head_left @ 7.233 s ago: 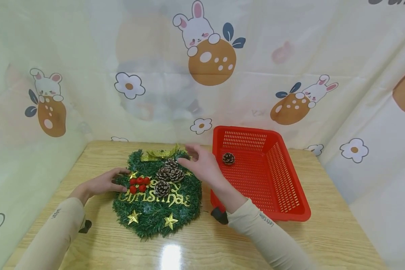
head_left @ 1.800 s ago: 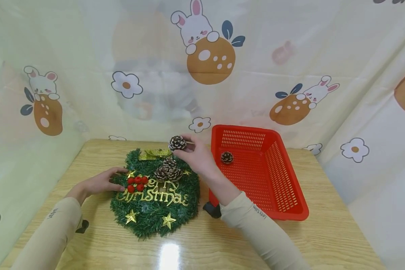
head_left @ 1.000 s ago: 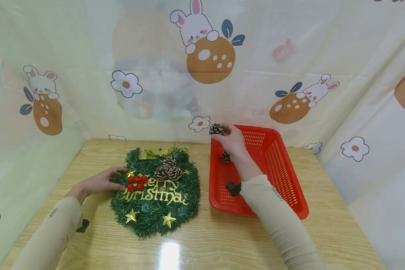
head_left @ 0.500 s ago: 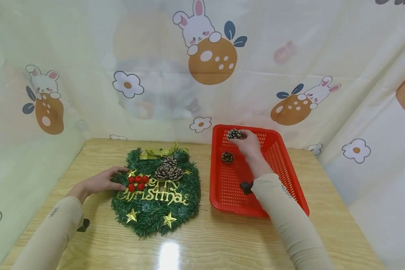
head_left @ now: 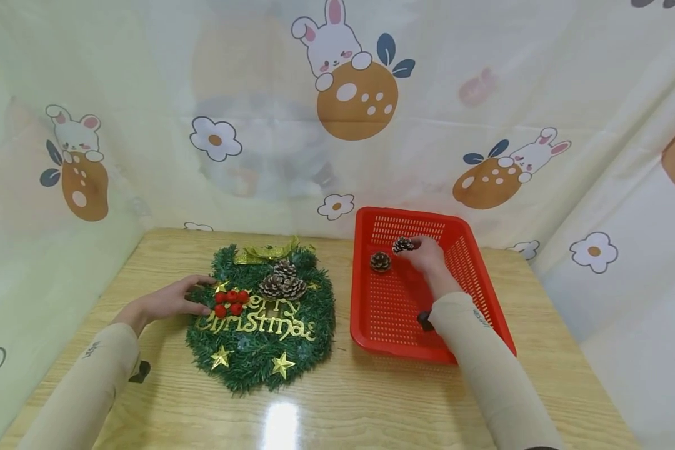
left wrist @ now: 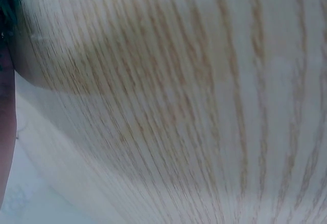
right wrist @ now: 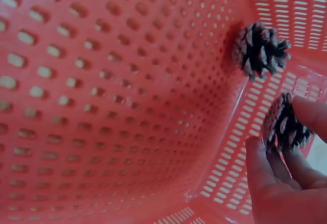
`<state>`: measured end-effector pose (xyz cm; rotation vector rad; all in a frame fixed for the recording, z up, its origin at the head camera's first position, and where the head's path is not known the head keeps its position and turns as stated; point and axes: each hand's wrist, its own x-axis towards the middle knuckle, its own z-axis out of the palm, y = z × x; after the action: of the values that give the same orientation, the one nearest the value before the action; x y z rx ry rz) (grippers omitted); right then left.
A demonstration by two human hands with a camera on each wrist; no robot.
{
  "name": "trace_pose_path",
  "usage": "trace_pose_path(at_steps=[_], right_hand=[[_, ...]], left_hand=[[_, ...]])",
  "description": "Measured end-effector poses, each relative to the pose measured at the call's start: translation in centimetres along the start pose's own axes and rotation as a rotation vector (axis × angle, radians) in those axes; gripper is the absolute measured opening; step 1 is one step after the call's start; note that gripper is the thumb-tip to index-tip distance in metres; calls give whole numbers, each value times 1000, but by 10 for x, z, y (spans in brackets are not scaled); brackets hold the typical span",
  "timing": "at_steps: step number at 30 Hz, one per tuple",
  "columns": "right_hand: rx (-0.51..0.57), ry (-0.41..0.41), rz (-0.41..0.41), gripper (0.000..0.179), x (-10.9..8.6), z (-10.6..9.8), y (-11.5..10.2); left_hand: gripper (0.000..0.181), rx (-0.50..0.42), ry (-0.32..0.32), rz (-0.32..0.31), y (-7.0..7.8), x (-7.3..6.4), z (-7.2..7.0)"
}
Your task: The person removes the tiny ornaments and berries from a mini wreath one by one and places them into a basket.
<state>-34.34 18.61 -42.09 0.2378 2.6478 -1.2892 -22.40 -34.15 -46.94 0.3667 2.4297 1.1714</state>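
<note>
My right hand point(head_left: 429, 257) pinches a white-tipped pine cone point(head_left: 402, 245) inside the red basket point(head_left: 357, 300). Beside it, a second pine cone point(head_left: 380, 262) lies near the basket's left wall. In the right wrist view the held pine cone point(right wrist: 286, 124) sits between thumb and fingertips, with the other cone point(right wrist: 259, 50) a little above it. My left hand point(head_left: 171, 299) rests at the left edge of a green Christmas wreath point(head_left: 259, 365), thumb and fingers spread on its greenery. Red berries point(head_left: 232, 302) sit right by those fingertips. The left wrist view shows mostly wood grain.
Several pine cones point(head_left: 283, 284), gold stars point(head_left: 282, 365), gold lettering point(head_left: 264, 326) and a gold ribbon point(head_left: 265, 253) decorate the wreath. The wooden table point(head_left: 337, 406) ends at a bunny-printed curtain point(head_left: 270, 175) behind and on both sides.
My right hand has taken a pine cone off the wreath, carried it rightward over the basket and lowered it inside. My left hand has stayed at the wreath's left edge.
</note>
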Motion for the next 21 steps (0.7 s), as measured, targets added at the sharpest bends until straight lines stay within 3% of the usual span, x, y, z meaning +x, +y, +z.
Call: trace_pose_path(at_steps=[14, 21], right_hand=[[-223, -77, -19, 42, 4, -1, 11], [-235, -114, 20, 42, 6, -1, 14]], left_hand=[[74, 14, -2, 4, 1, 1, 0], [74, 18, 0, 0, -3, 3, -1]])
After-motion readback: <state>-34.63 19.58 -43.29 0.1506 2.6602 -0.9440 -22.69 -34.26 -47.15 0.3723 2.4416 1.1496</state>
